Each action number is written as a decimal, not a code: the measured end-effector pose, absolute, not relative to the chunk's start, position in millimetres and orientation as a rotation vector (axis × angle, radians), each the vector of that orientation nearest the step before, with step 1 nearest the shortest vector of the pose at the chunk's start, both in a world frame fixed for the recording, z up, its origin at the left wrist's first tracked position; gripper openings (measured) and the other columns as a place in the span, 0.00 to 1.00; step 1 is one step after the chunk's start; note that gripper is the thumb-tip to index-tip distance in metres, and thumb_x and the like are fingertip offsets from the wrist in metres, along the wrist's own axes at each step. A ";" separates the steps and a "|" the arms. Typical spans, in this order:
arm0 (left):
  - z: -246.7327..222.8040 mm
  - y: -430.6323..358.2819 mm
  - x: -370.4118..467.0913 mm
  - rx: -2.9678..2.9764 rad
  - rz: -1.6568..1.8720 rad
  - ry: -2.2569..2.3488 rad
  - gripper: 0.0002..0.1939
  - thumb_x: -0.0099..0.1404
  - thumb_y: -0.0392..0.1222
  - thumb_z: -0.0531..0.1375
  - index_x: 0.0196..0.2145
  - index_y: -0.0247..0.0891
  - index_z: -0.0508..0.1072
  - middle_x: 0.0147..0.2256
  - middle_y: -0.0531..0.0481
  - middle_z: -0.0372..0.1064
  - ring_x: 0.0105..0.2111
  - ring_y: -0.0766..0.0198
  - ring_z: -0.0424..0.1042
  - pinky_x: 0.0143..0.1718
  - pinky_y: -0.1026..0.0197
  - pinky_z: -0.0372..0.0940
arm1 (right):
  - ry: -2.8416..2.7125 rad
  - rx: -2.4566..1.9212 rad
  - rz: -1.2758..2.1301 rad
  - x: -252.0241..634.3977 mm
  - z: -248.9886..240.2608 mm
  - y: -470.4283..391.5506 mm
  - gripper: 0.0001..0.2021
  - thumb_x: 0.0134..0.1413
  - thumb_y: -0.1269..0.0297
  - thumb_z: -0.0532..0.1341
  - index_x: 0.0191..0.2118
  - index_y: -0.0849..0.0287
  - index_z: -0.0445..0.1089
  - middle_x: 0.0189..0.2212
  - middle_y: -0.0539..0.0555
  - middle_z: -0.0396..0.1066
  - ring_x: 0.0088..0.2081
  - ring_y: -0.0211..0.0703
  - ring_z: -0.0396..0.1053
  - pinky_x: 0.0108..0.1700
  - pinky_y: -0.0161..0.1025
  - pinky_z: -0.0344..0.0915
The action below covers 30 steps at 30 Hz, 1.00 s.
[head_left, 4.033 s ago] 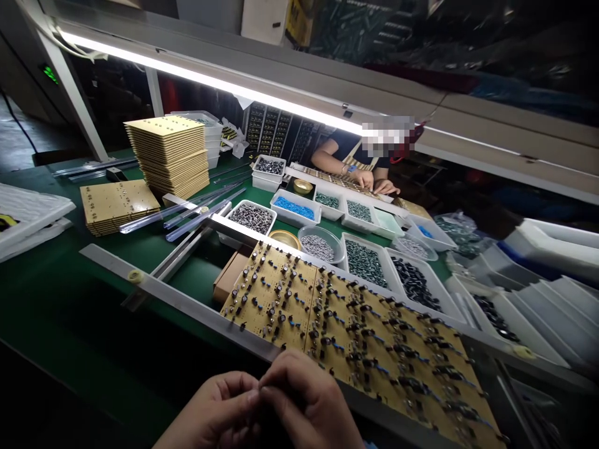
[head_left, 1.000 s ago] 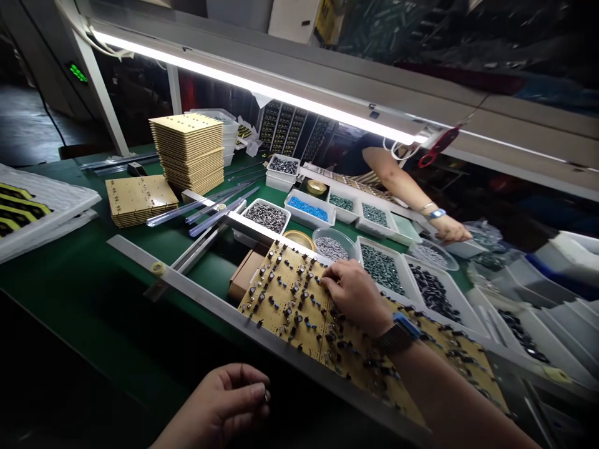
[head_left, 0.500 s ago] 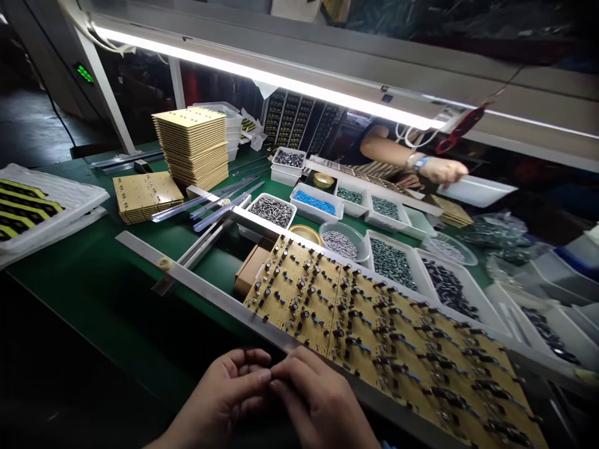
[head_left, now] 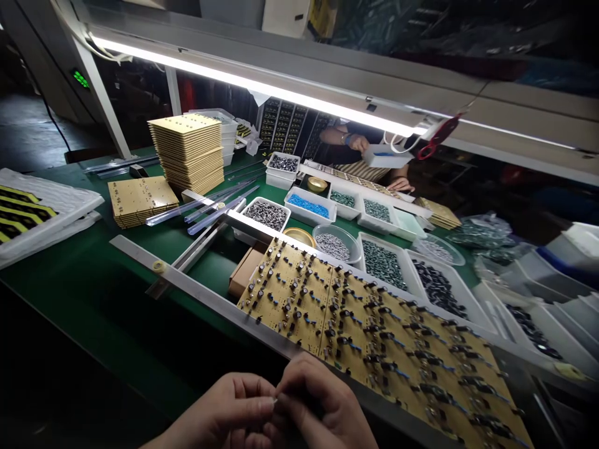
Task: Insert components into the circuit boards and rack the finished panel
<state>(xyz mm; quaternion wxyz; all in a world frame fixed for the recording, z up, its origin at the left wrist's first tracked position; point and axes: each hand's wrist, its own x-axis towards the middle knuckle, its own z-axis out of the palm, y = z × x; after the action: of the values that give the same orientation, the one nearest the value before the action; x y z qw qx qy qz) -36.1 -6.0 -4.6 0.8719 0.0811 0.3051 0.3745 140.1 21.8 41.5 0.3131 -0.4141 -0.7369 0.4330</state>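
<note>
At the bottom centre, my left hand (head_left: 234, 408) and my right hand (head_left: 322, 399) meet at the fingertips. Both are closed in a pinch, and what lies between them is too small to name. My right hand is just in front of the metal rail (head_left: 210, 296) along the near edge of the circuit boards (head_left: 304, 299). Those tan boards carry rows of small black and blue parts. Behind them stand a box of black-and-silver parts (head_left: 266, 214), a tray of blue parts (head_left: 309, 204) and a round tub of grey parts (head_left: 332, 246).
Stacked bare boards (head_left: 187, 153) rise at the back left, beside a lower pile (head_left: 143, 199). Clear plastic strips (head_left: 201, 209) lie near them. Across the table, a person's hand (head_left: 359, 143) holds a white tray (head_left: 386, 156). A lamp (head_left: 253, 84) crosses above.
The view has shifted slightly. My hands remain fingertip to fingertip, the left fingers now more curled. Across the table, the person's hand and white tray have moved left.
</note>
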 end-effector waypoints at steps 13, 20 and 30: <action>-6.1 -5.2 -42.0 0.235 0.908 0.712 0.16 0.49 0.45 0.76 0.24 0.32 0.76 0.19 0.51 0.70 0.19 0.71 0.67 0.24 0.70 0.59 | -1.955 -1.250 1.456 128.0 74.4 44.9 0.06 0.49 0.74 0.66 0.28 0.56 0.78 0.25 0.48 0.76 0.30 0.40 0.73 0.34 0.33 0.67; -9.1 -4.4 -47.4 -0.015 0.943 0.678 0.15 0.56 0.44 0.72 0.38 0.32 0.78 0.36 0.43 0.78 0.40 0.58 0.77 0.44 0.61 0.69 | -2.157 -1.105 0.297 116.7 63.3 71.4 0.09 0.63 0.72 0.57 0.37 0.56 0.75 0.33 0.56 0.73 0.39 0.48 0.67 0.41 0.44 0.68; -1.7 1.1 -53.8 0.046 0.873 0.815 0.12 0.59 0.34 0.69 0.41 0.26 0.78 0.40 0.34 0.80 0.33 0.63 0.80 0.33 0.68 0.71 | -2.231 -1.139 0.051 114.1 51.0 85.2 0.09 0.62 0.76 0.57 0.35 0.59 0.73 0.33 0.57 0.69 0.40 0.50 0.61 0.41 0.45 0.65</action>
<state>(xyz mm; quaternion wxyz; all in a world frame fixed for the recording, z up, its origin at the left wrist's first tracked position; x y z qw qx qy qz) -53.8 1.1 -1.7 0.8267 0.0218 0.3839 0.4108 114.1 85.2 51.0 0.3126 -0.4319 -0.8458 0.0194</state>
